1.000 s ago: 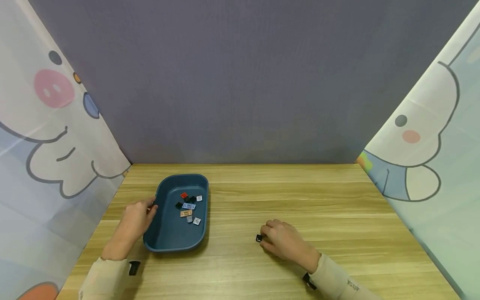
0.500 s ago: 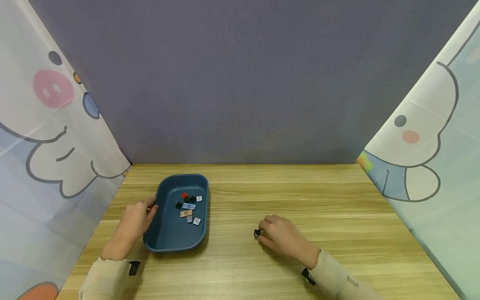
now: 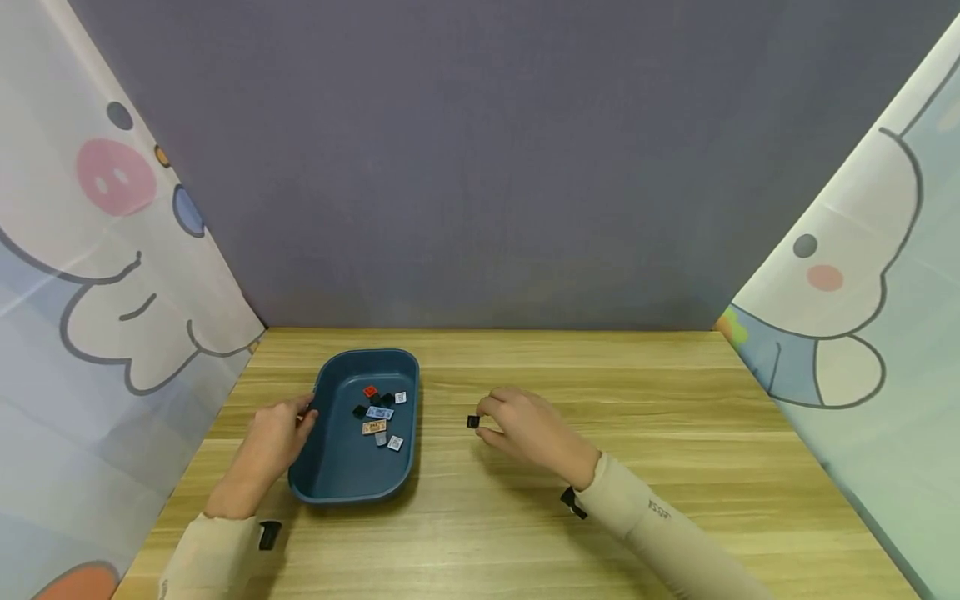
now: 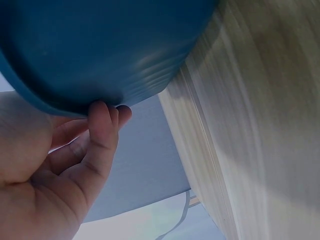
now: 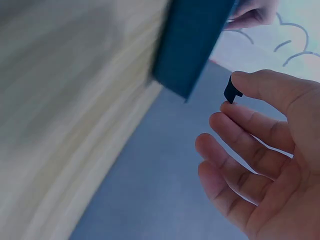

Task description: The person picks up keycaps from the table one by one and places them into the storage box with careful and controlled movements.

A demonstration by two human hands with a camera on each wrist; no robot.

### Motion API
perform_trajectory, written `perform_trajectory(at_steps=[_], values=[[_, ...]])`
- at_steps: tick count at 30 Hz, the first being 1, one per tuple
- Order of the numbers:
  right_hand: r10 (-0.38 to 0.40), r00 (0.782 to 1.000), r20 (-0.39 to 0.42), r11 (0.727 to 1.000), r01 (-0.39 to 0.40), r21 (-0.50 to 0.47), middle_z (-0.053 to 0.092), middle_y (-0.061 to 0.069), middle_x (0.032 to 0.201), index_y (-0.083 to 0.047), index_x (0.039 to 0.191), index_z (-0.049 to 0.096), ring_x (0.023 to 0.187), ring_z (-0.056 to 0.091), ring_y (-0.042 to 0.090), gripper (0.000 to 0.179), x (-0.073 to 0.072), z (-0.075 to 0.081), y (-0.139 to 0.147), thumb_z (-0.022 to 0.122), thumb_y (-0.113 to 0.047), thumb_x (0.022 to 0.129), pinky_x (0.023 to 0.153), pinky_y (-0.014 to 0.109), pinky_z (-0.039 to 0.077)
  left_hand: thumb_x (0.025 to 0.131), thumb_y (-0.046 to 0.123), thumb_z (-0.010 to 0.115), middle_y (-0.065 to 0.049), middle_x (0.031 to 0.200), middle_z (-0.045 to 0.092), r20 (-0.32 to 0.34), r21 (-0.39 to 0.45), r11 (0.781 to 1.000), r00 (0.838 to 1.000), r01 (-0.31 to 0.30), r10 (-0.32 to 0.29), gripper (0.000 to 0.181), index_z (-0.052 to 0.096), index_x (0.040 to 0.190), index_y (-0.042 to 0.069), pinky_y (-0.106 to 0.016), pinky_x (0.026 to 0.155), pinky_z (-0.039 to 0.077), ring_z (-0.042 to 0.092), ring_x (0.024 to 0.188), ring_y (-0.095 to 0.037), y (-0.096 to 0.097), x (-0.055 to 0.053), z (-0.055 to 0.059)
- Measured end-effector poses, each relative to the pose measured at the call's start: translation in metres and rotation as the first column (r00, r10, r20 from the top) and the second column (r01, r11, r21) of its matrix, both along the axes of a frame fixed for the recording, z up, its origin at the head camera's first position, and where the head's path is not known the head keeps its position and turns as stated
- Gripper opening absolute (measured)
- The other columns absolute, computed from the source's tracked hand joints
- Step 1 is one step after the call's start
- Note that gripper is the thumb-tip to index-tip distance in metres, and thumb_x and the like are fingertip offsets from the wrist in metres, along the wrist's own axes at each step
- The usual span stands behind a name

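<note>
My right hand (image 3: 534,429) pinches a small black square piece (image 3: 473,422) between thumb and fingertips, just right of the blue tray (image 3: 333,471). In the right wrist view this black piece (image 5: 231,92) shows a notched underside, with the other fingers spread loosely below. On the tray's left side, my left hand (image 3: 272,437) grips the rim. The left wrist view has its thumb and fingers (image 4: 102,125) pinching the tray's edge (image 4: 65,111) from outside.
Inside the tray lie several small pieces: a red one (image 3: 371,391), a light blue plate (image 3: 379,412), a tan plate (image 3: 374,427), a white one (image 3: 395,443) and some black ones. A grey panel (image 3: 480,208) closes the wooden table's back; printed curtains hang at both sides.
My right hand has moved left and away from me, toward the tray, carrying the black piece. The left hand stays on the rim, and the tray keeps its place.
</note>
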State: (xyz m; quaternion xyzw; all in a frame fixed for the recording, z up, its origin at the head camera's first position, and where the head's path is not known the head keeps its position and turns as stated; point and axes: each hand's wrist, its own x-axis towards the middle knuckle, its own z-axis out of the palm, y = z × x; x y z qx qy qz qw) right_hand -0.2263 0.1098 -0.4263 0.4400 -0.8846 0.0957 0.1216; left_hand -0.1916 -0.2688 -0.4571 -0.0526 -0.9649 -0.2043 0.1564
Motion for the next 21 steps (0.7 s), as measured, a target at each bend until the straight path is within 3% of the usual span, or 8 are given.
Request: perform_trajectory(at_steps=[10,21], values=[[0.043,0.997,0.066,0.998,-0.045,0.036,0.067,-0.002,0.102,-0.015,0.11,0.074,0.087,0.062,0.01,0.023,-0.015,0.03,-0.063,0.07,-0.033,0.096,0.078,0.027,0.052,0.09,-0.002,0.068,-0.028,0.09,0.07,-0.031,0.0,1.0,1.0,0.004,-0.004,0.028,0.066,0.114,-0.017,-0.051,0.06,0.055,0.069,0.072,-0.039,-0.001,0.0,-0.001],[0.123,0.986,0.109,0.988,-0.132,0.082,0.064,-0.006,0.103,-0.02,0.113,0.072,0.083,0.055,0.005,0.023,-0.016,0.04,-0.127,0.064,-0.036,0.099,0.068,0.016,0.045,0.089,-0.003,0.069,-0.027,0.088,0.07,-0.049,0.005,1.0,0.999,0.016,-0.016,0.028,0.065,0.113,-0.017,-0.051,0.059,0.054,0.069,0.07,-0.038,0.0,0.0,-0.001]])
